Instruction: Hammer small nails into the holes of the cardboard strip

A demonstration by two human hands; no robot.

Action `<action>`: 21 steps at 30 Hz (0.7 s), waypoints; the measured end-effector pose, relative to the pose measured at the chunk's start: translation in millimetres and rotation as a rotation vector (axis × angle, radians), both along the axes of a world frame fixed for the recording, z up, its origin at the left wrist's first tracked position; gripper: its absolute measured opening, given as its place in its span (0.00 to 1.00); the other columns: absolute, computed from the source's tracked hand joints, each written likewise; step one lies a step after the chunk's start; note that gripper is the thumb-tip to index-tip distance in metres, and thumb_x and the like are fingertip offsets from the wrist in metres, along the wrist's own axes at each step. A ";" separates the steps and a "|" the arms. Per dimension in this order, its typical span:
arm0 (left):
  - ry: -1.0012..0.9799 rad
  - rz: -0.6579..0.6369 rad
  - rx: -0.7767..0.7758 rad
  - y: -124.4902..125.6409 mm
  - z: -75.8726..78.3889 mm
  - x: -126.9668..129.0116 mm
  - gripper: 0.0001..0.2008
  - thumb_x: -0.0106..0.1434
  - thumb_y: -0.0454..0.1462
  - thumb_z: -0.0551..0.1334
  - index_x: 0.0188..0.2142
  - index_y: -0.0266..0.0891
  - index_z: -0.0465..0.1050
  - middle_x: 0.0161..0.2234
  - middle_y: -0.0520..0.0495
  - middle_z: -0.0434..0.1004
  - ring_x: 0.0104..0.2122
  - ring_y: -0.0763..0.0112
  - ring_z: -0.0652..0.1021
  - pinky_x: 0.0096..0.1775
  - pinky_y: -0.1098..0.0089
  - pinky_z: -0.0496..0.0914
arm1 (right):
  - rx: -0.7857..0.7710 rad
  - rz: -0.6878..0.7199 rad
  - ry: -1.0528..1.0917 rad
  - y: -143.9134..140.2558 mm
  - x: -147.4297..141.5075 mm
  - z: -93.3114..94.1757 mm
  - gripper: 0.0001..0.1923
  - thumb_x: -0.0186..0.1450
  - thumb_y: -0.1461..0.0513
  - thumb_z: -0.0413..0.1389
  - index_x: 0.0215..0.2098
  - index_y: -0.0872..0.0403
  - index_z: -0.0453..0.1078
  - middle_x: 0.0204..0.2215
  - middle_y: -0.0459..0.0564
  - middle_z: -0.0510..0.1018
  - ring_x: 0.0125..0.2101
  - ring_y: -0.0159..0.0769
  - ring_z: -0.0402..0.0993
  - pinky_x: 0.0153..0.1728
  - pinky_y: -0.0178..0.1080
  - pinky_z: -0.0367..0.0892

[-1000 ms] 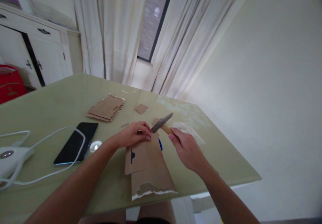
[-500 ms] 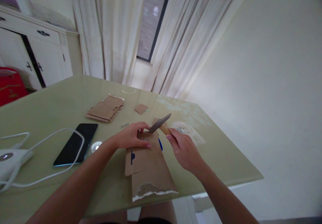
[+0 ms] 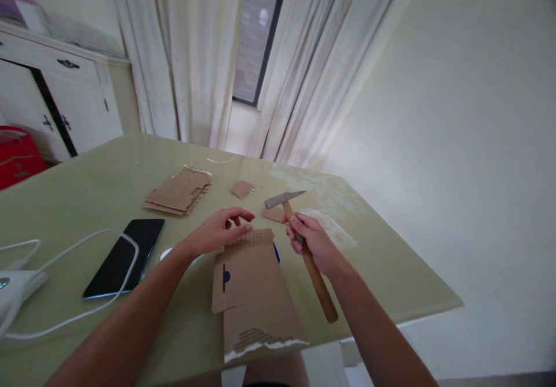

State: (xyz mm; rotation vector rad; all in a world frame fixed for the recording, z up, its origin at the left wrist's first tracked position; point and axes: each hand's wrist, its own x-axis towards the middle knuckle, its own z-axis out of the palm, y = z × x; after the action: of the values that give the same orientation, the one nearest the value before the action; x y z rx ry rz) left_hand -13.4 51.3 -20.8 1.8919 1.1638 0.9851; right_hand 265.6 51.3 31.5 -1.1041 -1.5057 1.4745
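Note:
My right hand [image 3: 313, 242] is closed around the wooden handle of a hammer [image 3: 319, 283]. Its metal head is raised above the table, and the handle's end points down towards me. A flat piece of brown cardboard [image 3: 260, 294] lies in front of me, with rows of small holes near its far edge and a torn near edge. Over that far left corner is my left hand [image 3: 221, 227], its fingers loosely curled and the thumb apart from the index finger; I see nothing between them. Something blue [image 3: 277, 252] sticks out from the cardboard's right side.
Stacked cardboard pieces [image 3: 179, 190] lie at the back left, and a small cardboard square [image 3: 241, 189] sits further right. Behind the hammer are another cardboard piece [image 3: 272, 213] and a clear plastic bag [image 3: 332, 227]. A phone [image 3: 124, 259] and white cable [image 3: 82, 323] occupy the left.
The hammer has turned in my right hand, so its handle now slants towards me and its head sits further right. My left hand has lifted off the holes and shifted slightly left.

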 end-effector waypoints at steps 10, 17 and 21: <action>0.010 -0.081 -0.234 -6.9 4.6 3.9 0.22 0.68 0.56 0.66 0.37 0.39 0.81 0.31 0.51 0.80 0.32 0.67 0.75 0.33 0.70 0.65 | -0.192 -0.070 0.317 65.3 -28.1 -64.6 0.29 0.51 0.44 0.74 0.39 0.55 0.74 0.21 0.37 0.69 0.14 0.22 0.56 0.15 0.29 0.50; -0.006 0.029 -0.212 -12.3 1.9 17.3 0.20 0.69 0.55 0.65 0.39 0.41 0.82 0.37 0.50 0.82 0.40 0.62 0.78 0.41 0.68 0.70 | -0.285 -0.063 0.344 67.5 -27.5 -109.4 0.29 0.52 0.42 0.74 0.37 0.54 0.76 0.20 0.40 0.73 0.12 0.24 0.57 0.12 0.33 0.50; 0.051 -0.003 -0.314 -14.0 1.5 21.6 0.21 0.70 0.56 0.64 0.41 0.42 0.82 0.38 0.50 0.83 0.40 0.62 0.79 0.42 0.67 0.71 | -0.320 -0.037 0.380 62.2 -24.4 -110.3 0.27 0.55 0.42 0.73 0.38 0.54 0.78 0.22 0.41 0.76 0.12 0.25 0.59 0.12 0.32 0.52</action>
State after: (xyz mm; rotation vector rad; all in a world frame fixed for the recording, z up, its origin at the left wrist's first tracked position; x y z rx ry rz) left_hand 8.2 37.2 -19.3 1.6745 1.2640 0.7074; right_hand 241.3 113.5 -78.7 -0.9526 -1.0061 1.8220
